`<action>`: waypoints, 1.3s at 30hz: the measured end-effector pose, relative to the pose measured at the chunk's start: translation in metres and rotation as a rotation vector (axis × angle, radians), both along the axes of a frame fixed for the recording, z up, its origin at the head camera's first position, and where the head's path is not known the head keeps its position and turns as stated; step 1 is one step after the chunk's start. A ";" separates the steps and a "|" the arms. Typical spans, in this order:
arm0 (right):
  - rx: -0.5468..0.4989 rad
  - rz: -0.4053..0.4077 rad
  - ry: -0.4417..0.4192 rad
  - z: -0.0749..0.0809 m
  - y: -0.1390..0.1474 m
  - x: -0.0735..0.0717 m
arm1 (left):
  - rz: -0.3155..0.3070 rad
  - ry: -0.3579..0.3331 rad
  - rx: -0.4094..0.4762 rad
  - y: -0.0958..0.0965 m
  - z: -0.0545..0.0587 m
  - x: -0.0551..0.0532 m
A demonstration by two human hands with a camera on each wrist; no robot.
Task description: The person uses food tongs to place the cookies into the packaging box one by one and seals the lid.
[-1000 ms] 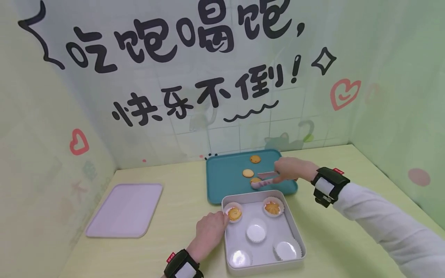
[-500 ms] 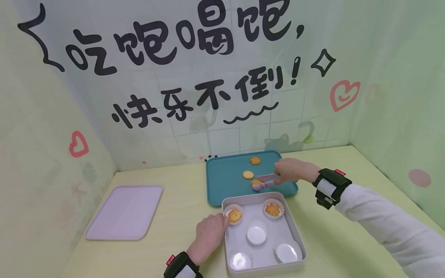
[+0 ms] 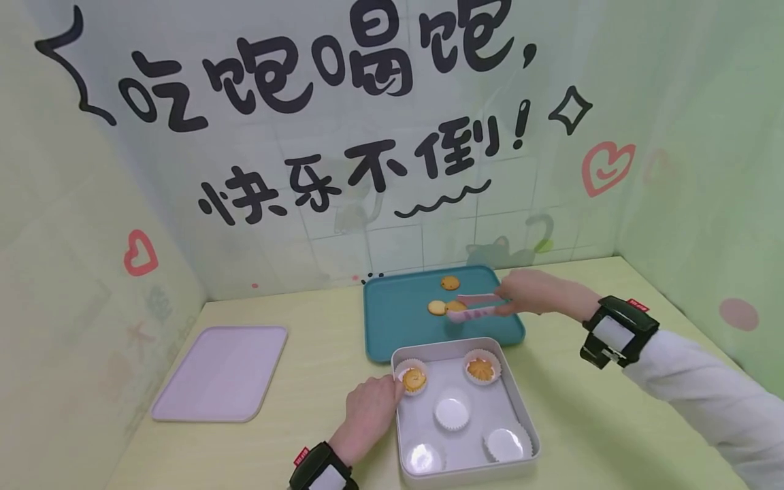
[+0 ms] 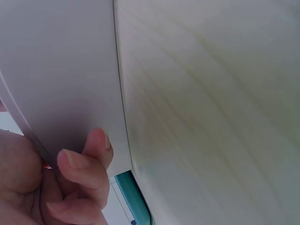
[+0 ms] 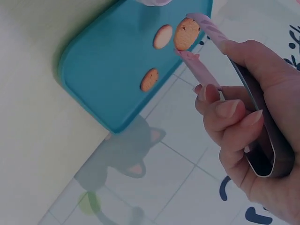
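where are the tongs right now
In the head view, the tongs are right of centre, in the right hand, their tips round a cookie over the teal tray.

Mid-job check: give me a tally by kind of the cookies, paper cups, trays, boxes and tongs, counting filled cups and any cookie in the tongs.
Cookies: 5
Paper cups: 5
Trays: 2
Box: 1
Tongs: 1
Total: 14

A white sleeve (image 3: 692, 384) meets a black wristband (image 3: 627, 320).
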State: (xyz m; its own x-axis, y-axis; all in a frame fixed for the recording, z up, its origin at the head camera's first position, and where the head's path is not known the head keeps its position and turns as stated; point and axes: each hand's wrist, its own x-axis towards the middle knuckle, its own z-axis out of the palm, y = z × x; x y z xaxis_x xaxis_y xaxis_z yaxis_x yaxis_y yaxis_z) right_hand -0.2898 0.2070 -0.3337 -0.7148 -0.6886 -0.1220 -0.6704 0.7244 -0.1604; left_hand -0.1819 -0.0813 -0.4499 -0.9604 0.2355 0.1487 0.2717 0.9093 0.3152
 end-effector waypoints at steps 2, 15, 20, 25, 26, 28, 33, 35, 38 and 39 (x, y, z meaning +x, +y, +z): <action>-0.006 0.052 0.046 0.006 0.003 0.008 | -0.002 0.004 -0.002 0.000 0.000 0.000; -0.034 0.188 0.147 0.020 0.004 0.071 | -0.007 0.000 -0.004 0.001 -0.001 -0.001; -0.012 0.224 0.110 0.011 -0.001 0.085 | -0.007 -0.013 -0.015 0.001 0.000 -0.001; 0.029 0.265 0.087 -0.002 -0.009 0.096 | -0.020 -0.023 -0.014 0.000 0.001 -0.001; 0.035 0.269 0.075 -0.004 -0.011 0.097 | -0.023 -0.024 -0.015 -0.001 0.001 -0.002; 0.050 0.260 0.053 -0.009 -0.014 0.100 | -0.034 -0.035 -0.006 -0.002 0.000 -0.003; 0.090 0.241 0.027 -0.017 -0.022 0.102 | -0.075 -0.097 0.053 -0.005 0.001 -0.009; 0.097 0.241 0.024 -0.018 -0.024 0.102 | -0.092 -0.136 0.080 -0.006 0.003 -0.011; 0.103 0.249 0.041 -0.018 -0.025 0.101 | -0.102 -0.193 0.106 -0.008 0.006 -0.013; 0.101 0.249 0.049 -0.017 -0.025 0.101 | -0.101 -0.210 0.111 -0.008 0.007 -0.013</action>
State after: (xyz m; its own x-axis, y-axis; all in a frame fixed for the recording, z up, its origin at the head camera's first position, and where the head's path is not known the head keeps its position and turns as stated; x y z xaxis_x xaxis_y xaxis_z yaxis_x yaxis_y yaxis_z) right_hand -0.1888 0.1820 -0.3512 -0.5317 -0.8301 -0.1680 -0.8352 0.5469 -0.0587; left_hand -0.1953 -0.0894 -0.4434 -0.9456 0.3247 -0.0210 0.2772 0.8378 0.4704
